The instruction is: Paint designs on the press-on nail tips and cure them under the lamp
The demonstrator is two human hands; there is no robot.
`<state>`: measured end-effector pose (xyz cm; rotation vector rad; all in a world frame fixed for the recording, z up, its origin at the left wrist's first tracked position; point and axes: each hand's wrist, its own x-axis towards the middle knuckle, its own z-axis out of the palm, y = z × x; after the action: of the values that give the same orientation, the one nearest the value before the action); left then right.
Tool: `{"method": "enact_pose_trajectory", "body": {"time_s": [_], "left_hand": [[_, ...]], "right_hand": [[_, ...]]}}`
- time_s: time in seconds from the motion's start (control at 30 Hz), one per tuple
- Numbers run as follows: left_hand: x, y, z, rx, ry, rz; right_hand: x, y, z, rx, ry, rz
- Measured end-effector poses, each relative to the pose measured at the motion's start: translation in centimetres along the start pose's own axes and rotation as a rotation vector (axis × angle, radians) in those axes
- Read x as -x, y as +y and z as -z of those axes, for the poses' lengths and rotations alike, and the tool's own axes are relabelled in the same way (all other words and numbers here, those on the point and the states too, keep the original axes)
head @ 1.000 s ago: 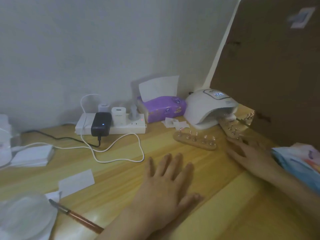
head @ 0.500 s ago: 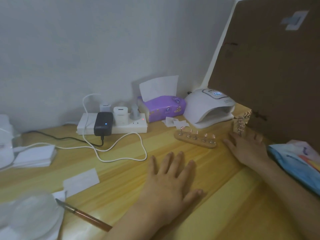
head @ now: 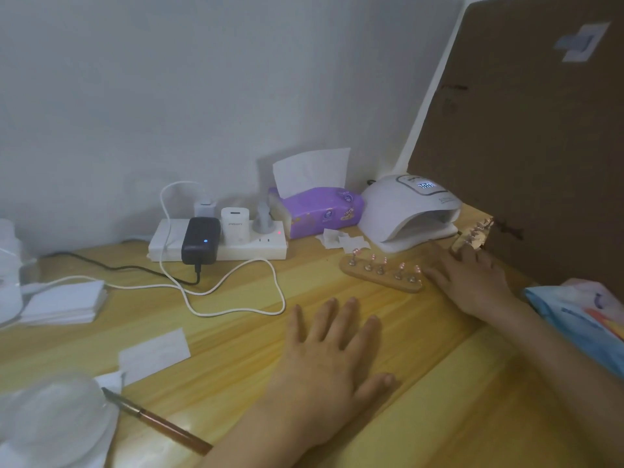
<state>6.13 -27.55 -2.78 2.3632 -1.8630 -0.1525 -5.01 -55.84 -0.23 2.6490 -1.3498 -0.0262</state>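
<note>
I see the left hand [head: 327, 359] lying palm down on the yellow wooden counter [head: 439, 417], its grip spread wide and holding nothing. The right hand [head: 472, 278] also rests on the counter, further back and to the right. Its grip is loose, with the fingers stretched out, and the thumb is just beside the end of the long oval wooden holder [head: 381, 275].

That holder carries a row of small pinkish press-on nail tips [head: 373, 257] standing on pins, in front of the white domed curing lamp [head: 405, 207], whose display is lit. A second wooden holder of tips [head: 476, 231] sits against the brown cardboard panel [head: 540, 130]. The right fingertips reach its near end, but I cannot tell whether they touch it.

A copper-handled paint brush [head: 158, 422] lies at the near left, apart from both hands. The purple tissue pack [head: 317, 211] sits between the lamp and the white power strip [head: 236, 244].
</note>
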Motion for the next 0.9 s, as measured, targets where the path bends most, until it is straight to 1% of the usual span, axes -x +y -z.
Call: {"method": "enact_pose_trajectory", "body": {"time_s": [0.1,0.2,0.23,0.27,0.3,0.33,0.37,0.4,0.43,0.47,0.5,0.53,0.63,0.73,0.8,0.87,0.9], "left_hand": [[0.1,0.1,0.1,-0.001,0.003,0.0],[0.1,0.1,0.3,0.005,0.004,0.004],[0.1,0.1,0.3,0.006,0.006,0.004],[0.1,0.1,0.3,0.006,0.011,0.002],[0.1,0.0,0.2,0.004,0.014,0.001],[0.1,0.0,0.2,-0.001,0.016,0.0],[0.1,0.0,0.2,-0.005,0.016,0.0],[0.0,0.0,0.1,-0.005,0.016,-0.001],[0.0,0.0,0.1,-0.001,0.014,-0.001],[0.0,0.0,0.1,0.002,0.011,-0.002],[0.0,0.0,0.1,0.001,0.007,-0.002],[0.0,0.0,0.1,0.0,0.006,-0.001],[0.0,-0.1,0.1,-0.004,0.004,0.007],[0.0,-0.1,0.0,-0.005,0.007,0.004],[-0.1,-0.2,0.0,-0.008,0.013,-0.003],[0.0,-0.2,0.0,-0.003,0.014,-0.005],[0.0,-0.2,-0.1,0.0,0.013,-0.004]], "right_hand": [[-1.3,1.2,-0.1,-0.087,-0.027,0.031],[-3.1,1.9,0.4,-0.239,-0.107,-0.001],[-3.4,2.0,0.5,-0.29,-0.098,0.0],[-3.2,2.0,0.5,-0.33,-0.052,0.015],[-2.9,1.9,0.4,-0.368,0.033,0.052],[-2.3,1.8,0.3,-0.423,0.123,0.109],[-1.7,1.8,0.1,-0.52,0.173,0.17],[-0.9,1.8,0.2,-0.64,0.142,0.233],[-0.2,1.7,0.3,-0.743,0.037,0.3],[0.5,1.5,0.4,-0.798,-0.095,0.36],[1.1,1.1,0.5,-0.816,-0.187,0.415],[1.5,0.5,0.5,-0.823,-0.212,0.446],[1.8,-0.6,0.0,-0.893,-0.06,0.467],[1.2,0.6,0.0,-0.845,0.048,0.446],[0.3,2.2,0.3,-0.795,0.125,0.372],[-0.8,3.4,0.5,-0.768,0.149,0.268],[-1.5,3.8,0.4,-0.764,0.15,0.25]]}}
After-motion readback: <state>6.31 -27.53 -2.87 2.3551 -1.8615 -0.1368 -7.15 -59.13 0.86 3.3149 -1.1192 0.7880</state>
